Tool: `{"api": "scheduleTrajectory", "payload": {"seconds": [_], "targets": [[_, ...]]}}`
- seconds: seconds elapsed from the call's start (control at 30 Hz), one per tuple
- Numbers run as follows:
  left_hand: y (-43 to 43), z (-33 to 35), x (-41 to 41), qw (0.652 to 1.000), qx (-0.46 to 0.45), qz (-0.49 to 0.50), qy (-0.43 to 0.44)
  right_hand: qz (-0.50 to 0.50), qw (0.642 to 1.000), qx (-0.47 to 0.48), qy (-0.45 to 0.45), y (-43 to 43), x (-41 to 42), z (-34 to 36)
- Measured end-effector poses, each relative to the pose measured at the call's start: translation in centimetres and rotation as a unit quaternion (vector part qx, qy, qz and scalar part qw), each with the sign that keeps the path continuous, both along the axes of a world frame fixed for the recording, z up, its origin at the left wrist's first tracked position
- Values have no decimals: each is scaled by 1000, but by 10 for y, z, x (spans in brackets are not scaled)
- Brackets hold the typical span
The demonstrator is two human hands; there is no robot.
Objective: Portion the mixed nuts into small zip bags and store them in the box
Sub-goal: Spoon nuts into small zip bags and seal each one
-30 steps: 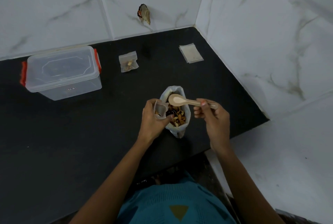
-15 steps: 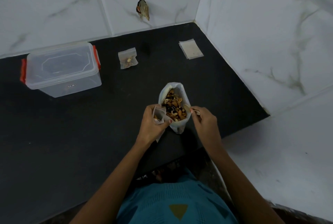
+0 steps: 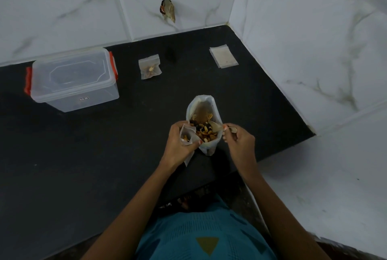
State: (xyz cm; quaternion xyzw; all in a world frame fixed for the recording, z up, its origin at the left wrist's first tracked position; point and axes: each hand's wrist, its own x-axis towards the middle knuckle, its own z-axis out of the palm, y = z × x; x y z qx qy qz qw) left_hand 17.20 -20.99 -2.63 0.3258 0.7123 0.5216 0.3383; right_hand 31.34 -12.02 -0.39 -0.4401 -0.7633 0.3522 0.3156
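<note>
Spoon (image 3: 216, 127), raised a second ago, now dips into the mixed nuts (image 3: 204, 131) in the near pouch (image 3: 204, 102), pinched by the right hand (image 3: 238, 144), while the left hand (image 3: 178, 147) holds a small zip bag (image 3: 186, 136) open just beside it, so another scoop looks due.

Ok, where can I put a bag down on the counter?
Bare counter lies in front of the box, left of the left hand, and between the filled bag and the empty-bag stack. Crowded around the nut bag.
</note>
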Motion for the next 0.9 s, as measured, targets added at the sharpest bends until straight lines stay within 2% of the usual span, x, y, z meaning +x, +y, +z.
{"api": "scheduleTrajectory", "payload": {"seconds": [0.07,0.17,0.27,0.43,0.63,0.77,0.9], "targets": [[0,0,0,1000,-1,-3,1,-12,999,-32,8,-2,-3,-2],[0,-1,0,1000,1,-4,-3,-92,984,-140,57,2,-8,0],[-1,-1,0,1000,-1,-5,-9,-164,941,-260,141,9,-6,-2],[-2,1,-1,1000,3,-11,-19,-192,878,-363,247,13,-2,-3],[-4,-1,-4,1000,0,-19,-2,-172,853,-392,297,9,3,8],[-2,-3,-7,999,-2,-13,31,-148,856,-387,308,5,7,26],[4,1,-10,999,-3,-5,34,-101,874,-360,311,-3,5,51]]}}
